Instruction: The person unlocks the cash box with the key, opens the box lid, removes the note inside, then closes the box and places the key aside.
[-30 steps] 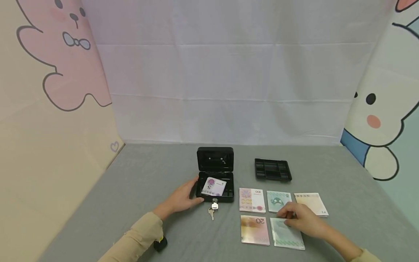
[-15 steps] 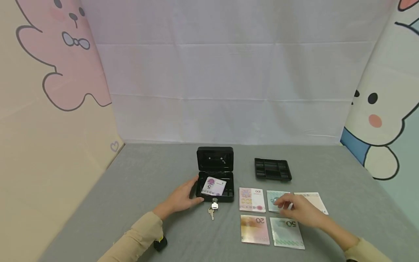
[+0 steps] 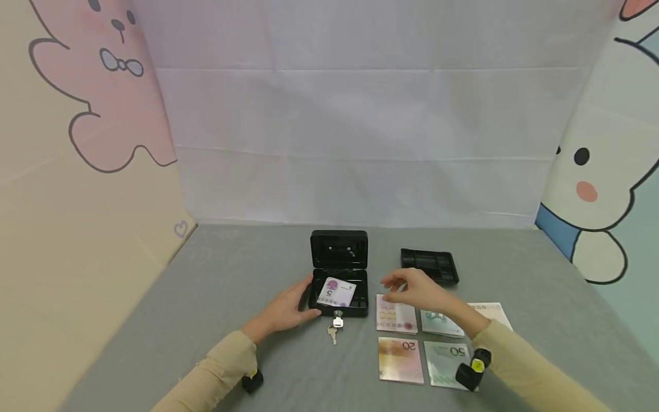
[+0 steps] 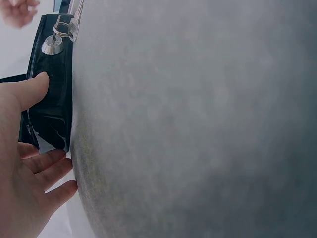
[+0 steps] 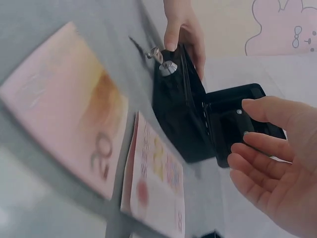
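Observation:
A small black cash box (image 3: 340,312) stands with its lid raised and a purple 5 banknote stack (image 3: 337,292) lying inside. My left hand (image 3: 285,306) holds the box's left front corner; in the left wrist view its thumb presses the front face near the lock (image 4: 52,44) and its fingers touch the side. Between the box and the black compartment tray (image 3: 445,269), my right hand (image 3: 419,289) hovers over the far edge of the 100 banknote stack (image 3: 396,317). Its fingers are loosely bent, with nothing visible between them in the right wrist view (image 5: 277,153).
Keys (image 3: 332,333) hang from the box's lock. Other stacks lie near the right arm: a 20 stack (image 3: 401,360), a green 50 stack (image 3: 445,363), a blue-green stack (image 3: 440,323) and a pale stack (image 3: 491,313). A white cloth (image 3: 350,143) backs the grey table.
My right hand has moved left and away from me, from between the green and blue-green stacks to above the 100 stack. The left hand and the cash box have stayed put.

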Demonstrator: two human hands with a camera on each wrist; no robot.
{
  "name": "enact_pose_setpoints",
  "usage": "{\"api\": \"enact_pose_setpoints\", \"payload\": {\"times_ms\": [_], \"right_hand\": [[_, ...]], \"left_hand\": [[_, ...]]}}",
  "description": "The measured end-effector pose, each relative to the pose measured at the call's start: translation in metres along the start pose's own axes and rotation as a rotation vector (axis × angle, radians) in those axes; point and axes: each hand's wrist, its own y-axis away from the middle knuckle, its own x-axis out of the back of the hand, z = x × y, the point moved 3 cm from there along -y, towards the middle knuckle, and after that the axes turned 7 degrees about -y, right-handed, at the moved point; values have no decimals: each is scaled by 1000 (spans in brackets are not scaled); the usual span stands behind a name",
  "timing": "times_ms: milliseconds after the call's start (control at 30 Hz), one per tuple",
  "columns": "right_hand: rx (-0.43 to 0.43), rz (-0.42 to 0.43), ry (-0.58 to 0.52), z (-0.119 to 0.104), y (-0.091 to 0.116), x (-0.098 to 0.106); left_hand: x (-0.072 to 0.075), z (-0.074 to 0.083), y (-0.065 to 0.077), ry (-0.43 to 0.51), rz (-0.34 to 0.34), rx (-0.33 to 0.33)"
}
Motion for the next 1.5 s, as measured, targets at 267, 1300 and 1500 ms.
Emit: {"api": "enact_pose_setpoints", "payload": {"times_ms": [267,1300,1500], "right_hand": [[38,-16,-100,-5,-40,-27],[-6,68,183,-7,-84,-80],[-54,65,197,-9,-85,-81]], "left_hand": [[0,1,0,4,2,-3],[2,2,1,19,-3,-12],[2,1,1,13,1,-6]]}}
